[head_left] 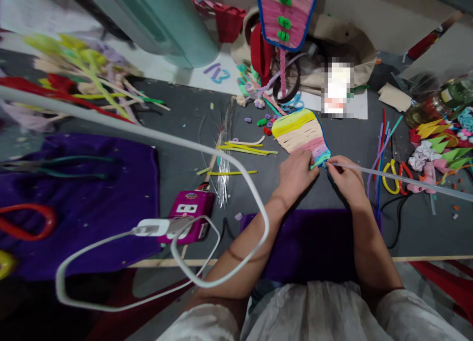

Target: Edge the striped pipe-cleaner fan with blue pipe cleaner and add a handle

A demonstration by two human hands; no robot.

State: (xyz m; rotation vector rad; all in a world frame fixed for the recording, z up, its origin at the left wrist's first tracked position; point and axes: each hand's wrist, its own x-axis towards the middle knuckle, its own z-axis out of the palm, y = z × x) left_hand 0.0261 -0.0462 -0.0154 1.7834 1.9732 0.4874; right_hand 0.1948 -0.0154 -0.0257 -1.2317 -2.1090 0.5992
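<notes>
A striped panel made of pipe cleaners (297, 126), in yellow, cream, pink, purple and green with a dark blue edging, lies on the grey table before me. My left hand (296, 172) grips its narrow lower end, thumb on the green band. At that same corner, my right hand (346, 179) pinches the blue pipe cleaner (325, 162) of the edging between thumb and fingers. The fingertips partly hide the corner. Above stands a similar finished-looking pink panel (284, 16) with green buttons and a blue border.
White cables loop across the view past a purple power strip (190, 210). Yellow-handled scissors (390, 177) and loose pipe cleaners (380, 149) lie at right. Pliers (74, 168) rest on purple cloth (129, 198) at left. Thin wires (224, 168) lie left of my hands.
</notes>
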